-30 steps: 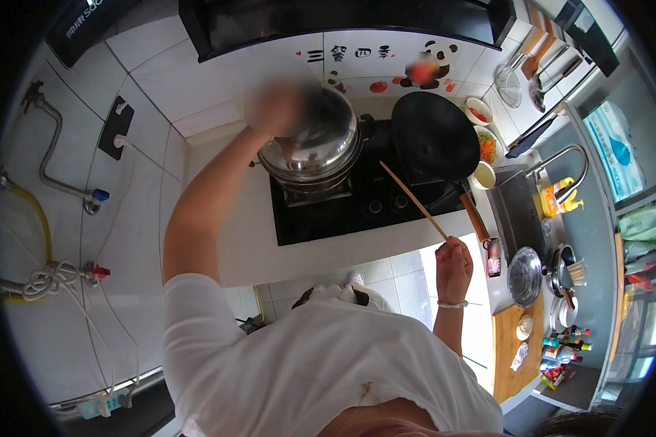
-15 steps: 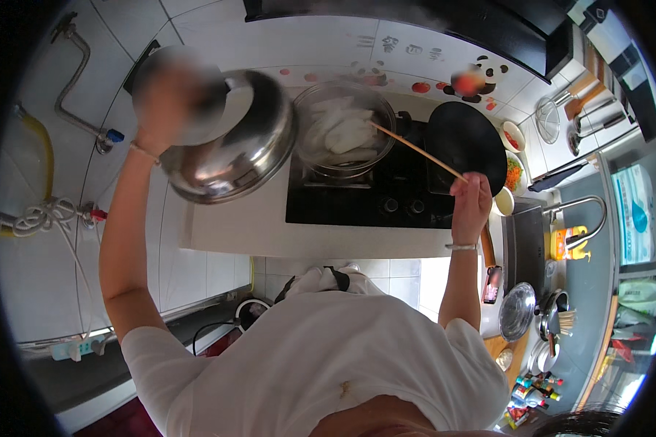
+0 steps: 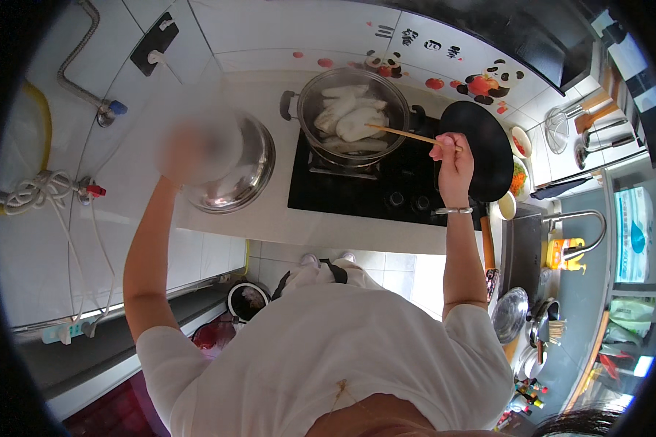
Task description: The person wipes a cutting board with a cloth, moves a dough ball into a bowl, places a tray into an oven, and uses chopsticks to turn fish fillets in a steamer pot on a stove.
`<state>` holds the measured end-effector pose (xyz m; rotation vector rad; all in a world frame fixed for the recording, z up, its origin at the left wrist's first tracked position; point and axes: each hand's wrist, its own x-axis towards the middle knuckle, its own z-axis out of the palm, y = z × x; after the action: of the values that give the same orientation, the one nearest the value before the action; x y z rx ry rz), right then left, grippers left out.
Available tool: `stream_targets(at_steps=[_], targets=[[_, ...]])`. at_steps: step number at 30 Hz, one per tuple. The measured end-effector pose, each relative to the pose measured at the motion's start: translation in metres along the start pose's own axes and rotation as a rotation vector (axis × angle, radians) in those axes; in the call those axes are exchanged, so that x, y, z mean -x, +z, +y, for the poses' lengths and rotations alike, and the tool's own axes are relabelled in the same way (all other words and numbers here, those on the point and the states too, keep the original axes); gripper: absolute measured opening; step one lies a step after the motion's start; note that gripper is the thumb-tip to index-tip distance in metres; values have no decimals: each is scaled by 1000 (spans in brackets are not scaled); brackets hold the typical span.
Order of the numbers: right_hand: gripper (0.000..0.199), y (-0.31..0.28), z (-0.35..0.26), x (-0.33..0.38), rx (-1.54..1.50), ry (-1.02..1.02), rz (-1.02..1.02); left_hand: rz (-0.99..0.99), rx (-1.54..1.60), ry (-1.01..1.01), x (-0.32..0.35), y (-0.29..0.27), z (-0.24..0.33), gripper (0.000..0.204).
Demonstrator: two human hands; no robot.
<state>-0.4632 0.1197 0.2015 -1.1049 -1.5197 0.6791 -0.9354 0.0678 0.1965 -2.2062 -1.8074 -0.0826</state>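
Observation:
My left hand (image 3: 186, 154), its fingers hidden by blur, is at the domed metal pot lid (image 3: 251, 175), which is at counter level left of the stove; the grip seems to stay on it. My right hand (image 3: 455, 164) is closed around wooden chopsticks (image 3: 412, 136). Their tips reach over the pot's rim and touch a large pale piece in the middle. The two-handled pot (image 3: 310, 109) stands on the black gas stove (image 3: 335, 198). Several plump, whitish pieces of food (image 3: 357, 124) lie inside it.
A black wok (image 3: 481, 146) covers the stove's right side. Beyond it stand small bowls, one with chopped orange and green bits (image 3: 518, 179). Farther right are a sink (image 3: 521, 251) with a curved faucet and a clear lid (image 3: 510, 315). A wall outlet (image 3: 154, 45) is at upper left.
The lid has come down from beside the pot toward the counter, with my left hand lower. My right hand has moved up and left, bringing the chopsticks farther into the pot.

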Motion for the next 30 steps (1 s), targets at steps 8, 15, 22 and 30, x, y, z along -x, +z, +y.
stream_targets(at_steps=[8, 15, 22, 30], targets=[[18, -15, 8, 3, 157, 1, -24, -209, -5, -126, 11, 47, 18, 39], [21, -13, 12, -12, 124, -6, -47, -372, -62, -391, 22, 114, 2, 40], [21, 15, 10, -52, 279, -25, -187, -185, -17, -361, 33, 141, 3, 25], [23, 45, 5, -79, 465, -33, -290, -75, -38, -381, 52, 179, 5, 20]])
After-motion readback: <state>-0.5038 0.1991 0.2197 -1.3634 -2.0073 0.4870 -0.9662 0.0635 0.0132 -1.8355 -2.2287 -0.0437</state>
